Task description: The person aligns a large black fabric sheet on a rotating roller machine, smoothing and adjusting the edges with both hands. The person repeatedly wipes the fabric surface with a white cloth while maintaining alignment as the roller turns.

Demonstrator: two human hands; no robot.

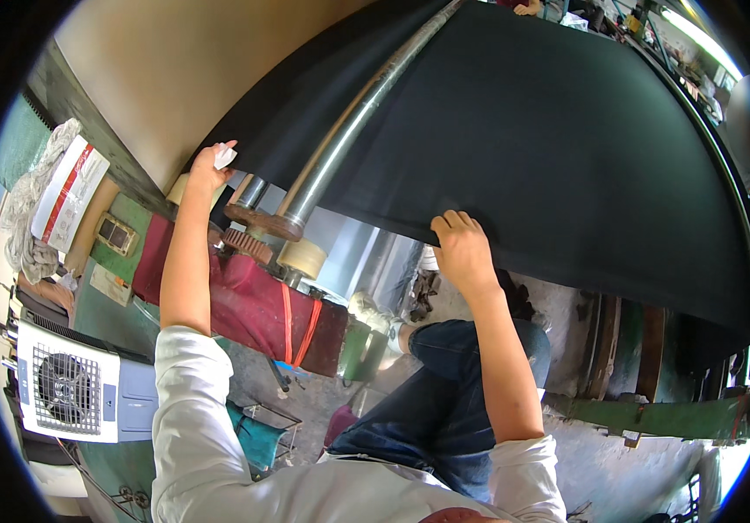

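Note:
A wide sheet of black fabric (566, 148) stretches across a machine and passes a long metal roller (366, 109). At the sheet's near edge, my right hand (464, 251) is closed, its fingers over the top and the thumb side toward the edge. My left hand (211, 167) is raised past the roller's near end, beside the fabric's left corner. It pinches a small crumpled white piece (225, 157), paper or cloth; I cannot tell which. Below the roller's end sit a brown toothed gear (247, 246) and a cream-coloured wheel (302, 259).
Maroon cloth (248, 301) tied with red bands covers a machine part below my left forearm. A fan unit (70, 379) stands at left, near a white box (70, 192) and a grey rope bundle (24, 218). A green beam (654, 417) runs at lower right. Another person's hand (527, 8) shows at the top.

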